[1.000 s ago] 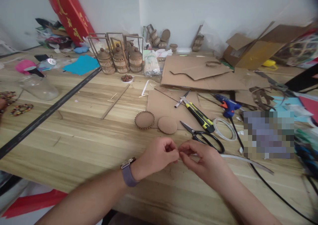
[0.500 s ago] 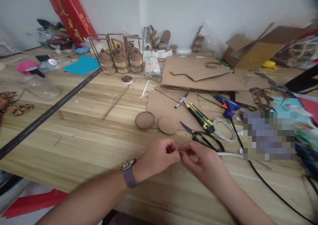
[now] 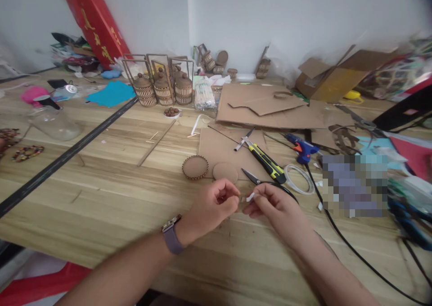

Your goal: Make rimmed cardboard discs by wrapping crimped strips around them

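Observation:
My left hand (image 3: 216,204), with a watch on the wrist, has its fingers pinched together; whatever is between them is too small to name. Just right of it, my right hand (image 3: 272,207) pinches a small white piece (image 3: 250,197) between thumb and forefinger. A narrow gap separates the two hands. Beyond them lie a round tray with a beaded-looking rim (image 3: 195,167) and a cardboard disc (image 3: 225,173), whose near edge is close to my left hand. Black scissors (image 3: 251,176) lie behind my right hand, their handles partly covered.
A yellow-black cutter (image 3: 266,161), a tape roll (image 3: 299,179) and a blue glue gun (image 3: 302,148) lie to the right. Cardboard sheets (image 3: 246,112) and small lidded baskets (image 3: 164,90) stand farther back. Another person's hand (image 3: 2,143) is at the left edge.
My hands have moved slightly apart, and the white piece now shows in my right fingers. The view has shifted a little.

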